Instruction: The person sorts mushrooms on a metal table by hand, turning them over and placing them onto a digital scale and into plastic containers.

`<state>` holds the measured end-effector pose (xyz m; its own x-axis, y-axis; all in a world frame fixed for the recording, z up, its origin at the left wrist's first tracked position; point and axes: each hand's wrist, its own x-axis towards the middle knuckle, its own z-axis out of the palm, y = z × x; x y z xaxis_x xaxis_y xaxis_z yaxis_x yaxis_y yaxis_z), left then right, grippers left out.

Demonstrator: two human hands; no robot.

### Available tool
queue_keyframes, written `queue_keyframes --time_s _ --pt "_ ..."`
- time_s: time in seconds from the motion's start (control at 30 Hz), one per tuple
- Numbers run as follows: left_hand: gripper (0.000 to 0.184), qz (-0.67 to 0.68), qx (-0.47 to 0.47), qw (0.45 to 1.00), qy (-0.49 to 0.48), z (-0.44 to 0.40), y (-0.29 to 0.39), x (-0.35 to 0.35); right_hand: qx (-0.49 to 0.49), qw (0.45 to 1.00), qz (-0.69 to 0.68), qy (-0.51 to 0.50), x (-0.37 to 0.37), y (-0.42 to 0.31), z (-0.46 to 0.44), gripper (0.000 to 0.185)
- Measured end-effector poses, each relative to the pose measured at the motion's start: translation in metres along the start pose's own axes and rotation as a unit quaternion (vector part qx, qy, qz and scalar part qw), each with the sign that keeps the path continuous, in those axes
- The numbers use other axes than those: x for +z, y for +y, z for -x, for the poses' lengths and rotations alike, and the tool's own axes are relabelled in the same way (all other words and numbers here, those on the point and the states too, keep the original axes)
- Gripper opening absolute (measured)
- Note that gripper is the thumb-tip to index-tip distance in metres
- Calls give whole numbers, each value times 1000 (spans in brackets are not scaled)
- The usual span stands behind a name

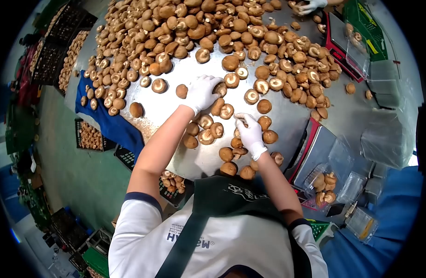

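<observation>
My left hand [202, 94], in a white glove, reaches over the metal table with its fingers curled round a brown mushroom [220, 89]. Another mushroom [181, 91] lies by its wrist side. My right hand [251, 134], also gloved, is closer to my body, fingers bent together; what they hold, if anything, is hidden. Beside it lie a mushroom showing its stem [226, 111] and a capped mushroom [270, 136]. Between my arms sits a loose group of mushrooms [205, 136], some cap up, some stem up. More mushrooms [228, 168] rest near my apron.
A large mushroom heap [176, 28] covers the far table. On the right are a red-edged scale [315, 153], a clear box of mushrooms [322, 187] and stacked clear trays [384, 83]. Another person's gloved hand [312, 5] is at the top, beside a second scale [345, 46].
</observation>
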<state>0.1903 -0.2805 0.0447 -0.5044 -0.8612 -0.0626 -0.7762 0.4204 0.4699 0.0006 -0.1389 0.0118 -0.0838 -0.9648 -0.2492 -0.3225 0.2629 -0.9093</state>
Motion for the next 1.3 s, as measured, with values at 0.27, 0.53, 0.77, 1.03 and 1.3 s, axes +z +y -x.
queue_keyframes --time_s 0.27,0.53,0.77,1.03,1.3 --pt "45 419 -78 903 45 50 53 -18 6 973 -232 13 -26 -29 18 35" --pt "46 378 55 921 80 100 105 -8 20 907 -407 -108 -40 -72 52 45" --pt "61 545 -16 838 -14 136 137 -6 -84 957 -277 -18 -71 -82 108 77" --pt "57 684 -40 715 -138 149 184 7 -142 966 -213 44 -84 -75 163 82" --pt "58 635 52 764 -99 164 207 1 -30 866 -482 132 -94 -46 196 61"
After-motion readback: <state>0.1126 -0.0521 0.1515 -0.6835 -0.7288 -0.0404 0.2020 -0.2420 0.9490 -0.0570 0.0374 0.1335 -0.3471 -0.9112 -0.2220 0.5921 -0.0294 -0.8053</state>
